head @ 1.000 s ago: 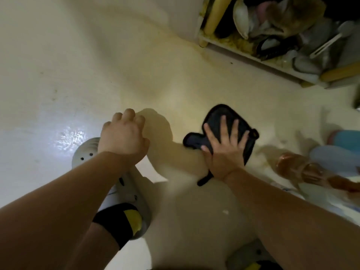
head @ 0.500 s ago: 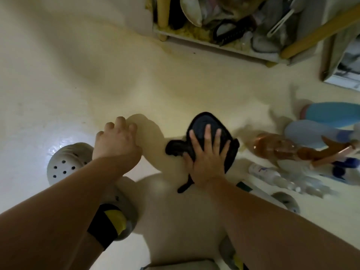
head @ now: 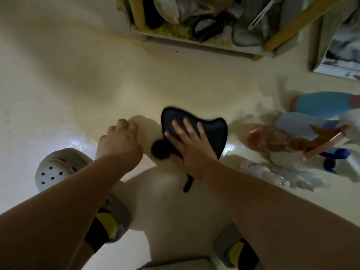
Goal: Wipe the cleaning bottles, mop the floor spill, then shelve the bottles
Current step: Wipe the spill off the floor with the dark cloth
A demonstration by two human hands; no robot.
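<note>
A dark navy cloth [head: 212, 133] lies spread flat on the cream floor [head: 78, 84]. Right of it, 4 bottles apparently lie on their sides, clustered: amber spray bottle [head: 272, 139], bright blue bottle [head: 321, 103], pale blue bottle [head: 296, 123], small white bottle [head: 257, 168].

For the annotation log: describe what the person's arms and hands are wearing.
Nothing shows on either: the left hand and right hand are ungloved, with no rings or watch visible; the left forearm and right forearm are bare, no sleeve in view.
</note>
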